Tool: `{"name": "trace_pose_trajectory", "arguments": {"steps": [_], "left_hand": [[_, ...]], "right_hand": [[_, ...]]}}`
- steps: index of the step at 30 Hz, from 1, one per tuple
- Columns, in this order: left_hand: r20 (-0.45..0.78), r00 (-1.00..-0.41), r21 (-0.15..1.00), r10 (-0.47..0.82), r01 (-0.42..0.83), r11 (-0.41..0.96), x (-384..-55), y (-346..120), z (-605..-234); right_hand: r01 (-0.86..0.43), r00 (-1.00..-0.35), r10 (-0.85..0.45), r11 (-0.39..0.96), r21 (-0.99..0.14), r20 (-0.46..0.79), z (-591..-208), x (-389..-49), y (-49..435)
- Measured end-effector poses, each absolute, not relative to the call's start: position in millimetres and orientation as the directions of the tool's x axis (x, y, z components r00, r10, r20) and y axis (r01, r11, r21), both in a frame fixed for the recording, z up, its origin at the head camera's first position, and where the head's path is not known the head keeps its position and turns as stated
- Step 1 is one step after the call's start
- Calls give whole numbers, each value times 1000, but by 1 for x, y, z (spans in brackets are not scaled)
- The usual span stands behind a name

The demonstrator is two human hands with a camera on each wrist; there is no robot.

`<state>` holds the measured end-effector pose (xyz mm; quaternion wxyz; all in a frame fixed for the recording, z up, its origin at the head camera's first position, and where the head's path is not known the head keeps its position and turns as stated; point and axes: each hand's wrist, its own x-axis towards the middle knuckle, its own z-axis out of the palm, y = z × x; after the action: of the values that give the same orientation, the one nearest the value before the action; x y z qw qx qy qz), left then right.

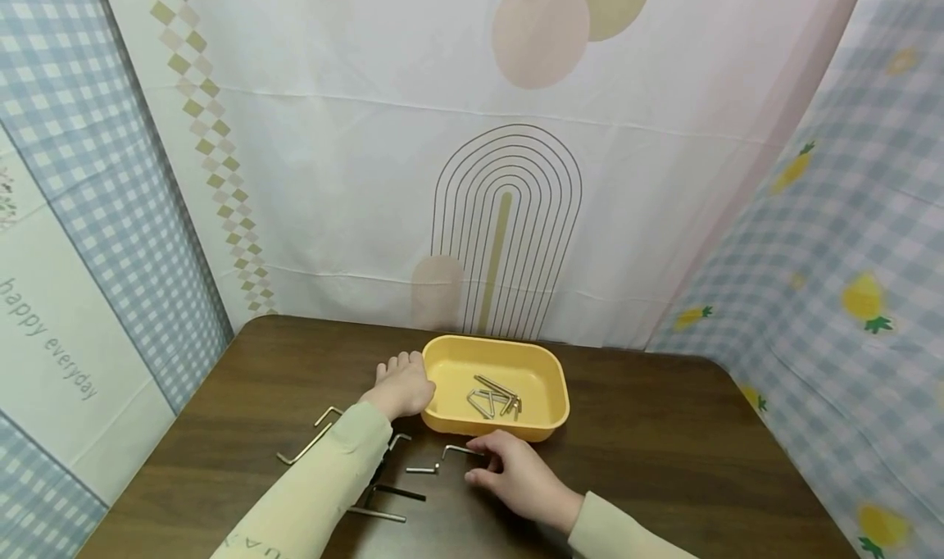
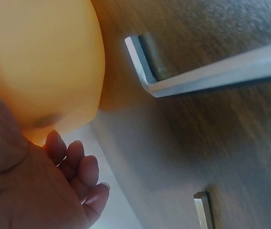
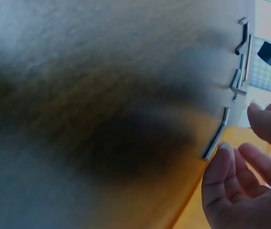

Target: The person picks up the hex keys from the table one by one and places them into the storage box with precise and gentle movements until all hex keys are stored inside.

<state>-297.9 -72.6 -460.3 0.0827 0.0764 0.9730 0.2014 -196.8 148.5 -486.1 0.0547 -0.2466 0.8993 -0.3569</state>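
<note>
In the head view, a bent metal key (image 1: 463, 450) is lying on the table (image 1: 664, 444), just below the yellow box (image 1: 457, 366). At its 4 o'clock, the right hand (image 1: 524, 479) is keeping thumb and forefinger parted beside the key's end, grasping nothing; contact cannot be told. Toward 10 o'clock, the left hand (image 1: 401, 388) is resting against the box's wall, fingers loosely bent; whether it is pinching the rim cannot be told. Several keys (image 1: 497, 388) are crossing inside the box. A black key (image 1: 401, 492) is lying toward 8 o'clock, a brassy one (image 1: 311, 443) toward 9; a curtain (image 1: 332, 174) is hanging at 12.
</note>
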Motion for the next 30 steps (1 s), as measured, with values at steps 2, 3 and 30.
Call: {"name": "trace_pose_trajectory", "arguments": {"steps": [2,3,30], "left_hand": [[-132,-975,407,180,112,907,-298,-72,-460],[-133,-975,408,178,110,906,-297,-72,-460],[-134,-975,407,178,110,907,-299,-72,-462]], "right_hand": [[-399,-878,-473,643,-653,71,-488,-198,147],[-397,-880,-469,652,-646,67,-489,-199,147],[-428,-870,-492,726,-538,29,-491,-189,152]]}}
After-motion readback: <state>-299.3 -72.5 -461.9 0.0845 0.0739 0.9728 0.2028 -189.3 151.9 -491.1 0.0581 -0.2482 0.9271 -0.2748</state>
